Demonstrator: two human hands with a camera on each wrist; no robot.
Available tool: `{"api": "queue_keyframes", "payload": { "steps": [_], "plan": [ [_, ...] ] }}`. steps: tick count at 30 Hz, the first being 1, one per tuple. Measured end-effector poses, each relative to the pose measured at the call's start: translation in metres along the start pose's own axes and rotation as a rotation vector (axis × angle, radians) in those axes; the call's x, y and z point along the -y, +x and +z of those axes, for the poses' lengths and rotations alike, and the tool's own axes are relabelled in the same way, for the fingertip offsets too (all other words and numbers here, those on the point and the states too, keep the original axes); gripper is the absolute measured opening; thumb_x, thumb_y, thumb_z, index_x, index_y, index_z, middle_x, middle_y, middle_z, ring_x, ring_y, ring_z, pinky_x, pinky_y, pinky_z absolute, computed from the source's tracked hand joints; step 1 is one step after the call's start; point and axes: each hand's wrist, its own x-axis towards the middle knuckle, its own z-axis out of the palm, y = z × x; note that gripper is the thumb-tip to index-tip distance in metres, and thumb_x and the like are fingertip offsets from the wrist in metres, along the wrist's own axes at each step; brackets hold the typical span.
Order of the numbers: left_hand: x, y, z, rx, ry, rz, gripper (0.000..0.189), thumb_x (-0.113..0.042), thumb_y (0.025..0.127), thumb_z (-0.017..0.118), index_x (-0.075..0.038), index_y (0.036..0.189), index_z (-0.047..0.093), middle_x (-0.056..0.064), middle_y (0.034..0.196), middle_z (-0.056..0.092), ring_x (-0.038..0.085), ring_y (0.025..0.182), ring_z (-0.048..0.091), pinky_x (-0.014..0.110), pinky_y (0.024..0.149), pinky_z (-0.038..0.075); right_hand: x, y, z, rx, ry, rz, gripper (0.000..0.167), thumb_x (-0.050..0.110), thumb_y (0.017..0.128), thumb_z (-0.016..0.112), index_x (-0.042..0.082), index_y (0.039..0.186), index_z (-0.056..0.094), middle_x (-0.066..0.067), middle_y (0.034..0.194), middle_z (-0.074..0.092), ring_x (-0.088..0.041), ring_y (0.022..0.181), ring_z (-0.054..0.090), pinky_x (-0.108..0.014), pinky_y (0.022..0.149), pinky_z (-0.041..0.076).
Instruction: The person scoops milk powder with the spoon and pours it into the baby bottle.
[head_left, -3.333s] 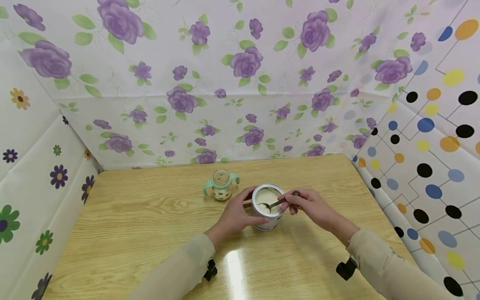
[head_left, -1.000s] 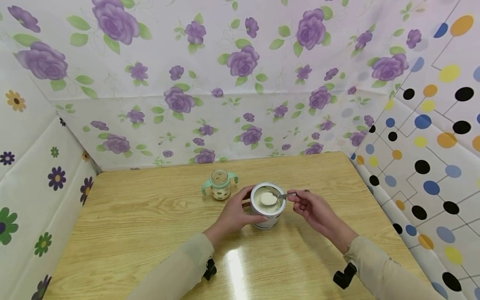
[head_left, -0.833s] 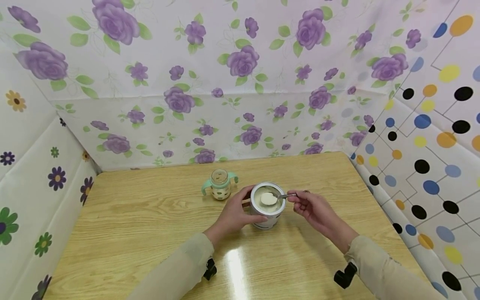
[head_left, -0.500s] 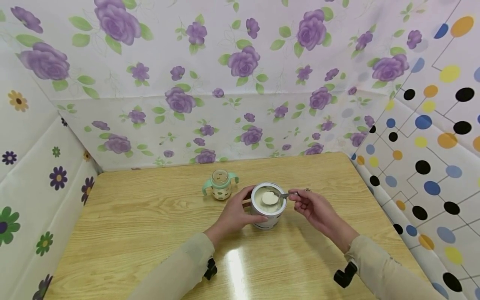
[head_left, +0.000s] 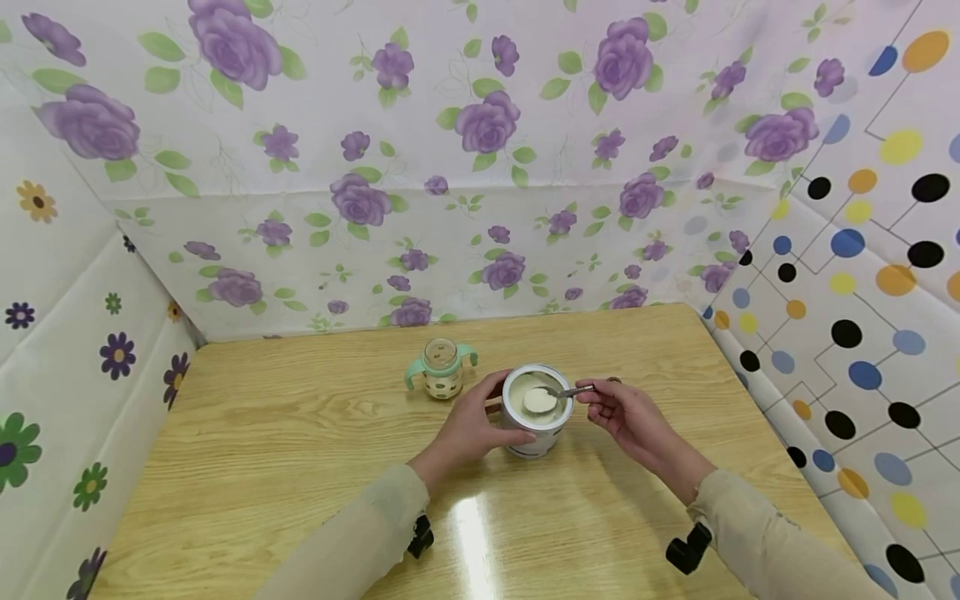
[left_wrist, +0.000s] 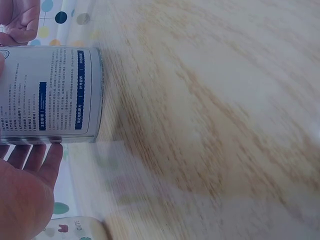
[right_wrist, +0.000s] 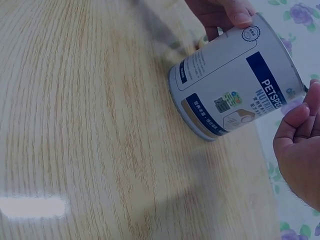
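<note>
My left hand (head_left: 468,425) grips the side of a white powder tin (head_left: 534,447), with the thumb in front and fingers round the back. The tin stands lidless on the table, pale cream powder (head_left: 521,410) inside it. Its printed blue and white label shows in both wrist views. Just right of the rim, my right hand (head_left: 628,418) pinches the handle of a metal spoon (head_left: 576,390). The spoon's bowl lies over the tin's mouth, heaped with powder. Behind and left of the tin stands a baby bottle (head_left: 442,375) with mint-green handles and an uncapped top.
The wood-grain table (head_left: 300,442) is bordered by a purple-flowered cloth (head_left: 420,192) at the back. Patterned cloths hang on the left and the dotted right side (head_left: 847,333). A bright light reflection lies on the table in front of the tin.
From 3.3 s ago, the spoon has come up out of the powder with a heaped load, and my right hand has shifted right, off the rim. Over the last second almost nothing has moved.
</note>
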Motion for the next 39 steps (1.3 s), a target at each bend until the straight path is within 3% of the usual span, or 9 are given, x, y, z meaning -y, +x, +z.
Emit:
{"api": "queue_keyframes", "payload": {
  "steps": [9, 15, 23, 28, 34, 39],
  "plan": [
    [-0.006, -0.002, -0.005, 0.019, 0.07, 0.002, 0.101, -0.031, 0.079, 0.099, -0.024, 0.163, 0.044, -0.006, 0.154, 0.056, 0.017, 0.141, 0.054, 0.041, 0.116, 0.049, 0.0, 0.0, 0.002, 0.026, 0.039, -0.001, 0.035, 0.017, 0.118, 0.041, 0.003, 0.12, 0.073, -0.002, 0.097, 0.078, -0.008, 0.083, 0.067, -0.022, 0.081, 0.059],
    [-0.019, -0.006, -0.018, 0.041, 0.134, 0.032, 0.106, -0.035, 0.079, 0.099, -0.019, 0.166, 0.04, 0.001, 0.16, 0.052, 0.023, 0.147, 0.05, 0.047, 0.118, 0.048, -0.002, 0.0, 0.002, 0.025, 0.058, 0.001, 0.033, 0.018, 0.118, 0.043, 0.002, 0.12, 0.073, -0.002, 0.097, 0.078, -0.008, 0.082, 0.067, -0.023, 0.081, 0.059],
    [-0.042, -0.014, -0.05, 0.027, 0.181, 0.057, 0.105, -0.03, 0.077, 0.1, -0.022, 0.165, 0.043, -0.001, 0.163, 0.049, 0.024, 0.15, 0.047, 0.045, 0.121, 0.044, -0.002, 0.0, 0.001, 0.032, 0.059, -0.001, 0.033, 0.019, 0.118, 0.044, 0.004, 0.121, 0.073, -0.001, 0.098, 0.078, -0.007, 0.083, 0.066, -0.023, 0.081, 0.058],
    [-0.052, -0.022, -0.073, 0.0, 0.264, 0.095, 0.103, -0.033, 0.079, 0.099, -0.02, 0.165, 0.043, 0.003, 0.164, 0.049, 0.03, 0.148, 0.049, 0.048, 0.12, 0.046, -0.002, 0.0, 0.001, 0.05, 0.068, 0.001, 0.033, 0.019, 0.118, 0.043, 0.003, 0.122, 0.072, -0.001, 0.099, 0.078, -0.008, 0.083, 0.066, -0.023, 0.081, 0.058],
    [-0.055, -0.028, -0.094, -0.059, 0.345, 0.104, 0.101, -0.036, 0.079, 0.098, -0.023, 0.164, 0.044, 0.005, 0.164, 0.049, 0.035, 0.146, 0.051, 0.052, 0.118, 0.047, -0.003, 0.0, 0.001, 0.05, 0.067, 0.003, 0.033, 0.019, 0.118, 0.042, 0.004, 0.122, 0.071, -0.001, 0.1, 0.078, -0.008, 0.084, 0.066, -0.023, 0.081, 0.058],
    [-0.049, -0.029, -0.104, -0.107, 0.386, 0.059, 0.101, -0.039, 0.08, 0.097, -0.025, 0.164, 0.044, 0.004, 0.166, 0.046, 0.034, 0.148, 0.049, 0.056, 0.118, 0.046, -0.003, 0.002, 0.0, 0.062, 0.073, -0.002, 0.033, 0.019, 0.118, 0.042, 0.004, 0.122, 0.071, -0.001, 0.1, 0.078, -0.008, 0.084, 0.066, -0.023, 0.081, 0.058]
  ]
}}
